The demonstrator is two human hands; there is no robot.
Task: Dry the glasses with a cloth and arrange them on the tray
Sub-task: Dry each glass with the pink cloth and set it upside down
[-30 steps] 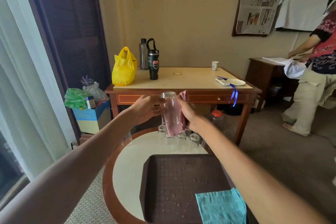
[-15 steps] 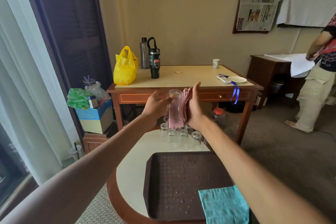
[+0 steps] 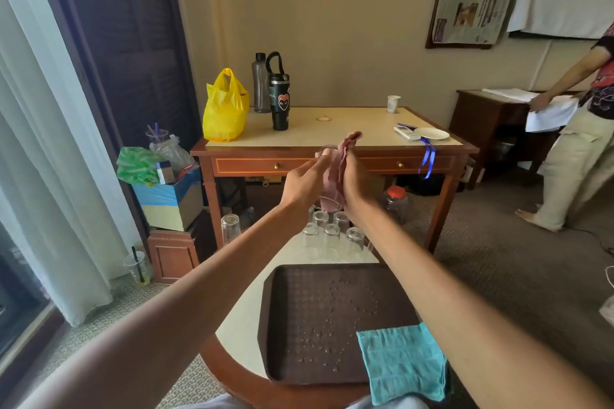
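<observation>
one glass (image 3: 230,229) stands upside down, alone, at the left edge of the round table (image 3: 239,319). raised in mid-air over the table's far side, the person's left hand (image 3: 304,181) curls its fingers round a clear tumbler (image 3: 327,156), held roughly upright with its rim on top. a pink cloth (image 3: 347,146) lies against the tumbler and seemingly down inside it, and the right hand (image 3: 357,183) clasps that cloth to the tumbler's right side. under the hands a cluster of upturned glasses (image 3: 332,236) waits on the table. the brown tray (image 3: 282,325), beaded with water drops and bearing no glass, lies below the grip and nearer the person, with a teal cloth (image 3: 402,362) draped over its near right corner. drying looks to be the step in hand. the tumbler's long axis runs up and down, so reaching the tray means coming down and back toward the body, and the left hand, which has the tumbler itself, seems best placed to carry it.
</observation>
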